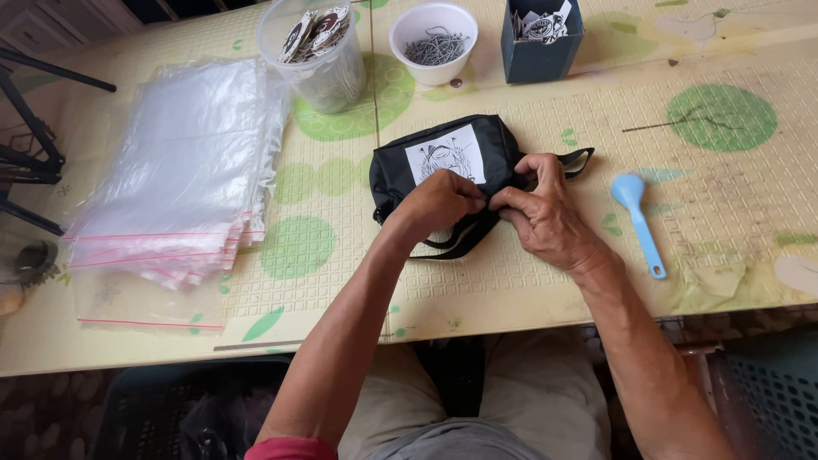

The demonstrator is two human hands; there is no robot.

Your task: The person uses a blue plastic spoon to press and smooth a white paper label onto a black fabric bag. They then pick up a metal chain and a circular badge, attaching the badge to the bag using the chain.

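A small black pouch bag [409, 166] with a white printed patch lies on the table in front of me, its black strap trailing toward me and out to the right. My left hand [436, 203] pinches the near edge of the bag with closed fingers. Touching it fingertip to fingertip, my right hand [545, 213] grips the same edge near the strap. What lies between the fingertips is hidden.
A stack of clear zip bags [187, 162] lies at left. At the back stand a clear plastic tub of round tags [317, 51], a white bowl of small metal pieces [433, 41] and a blue box [542, 38]. A light blue scoop [637, 217] lies at right.
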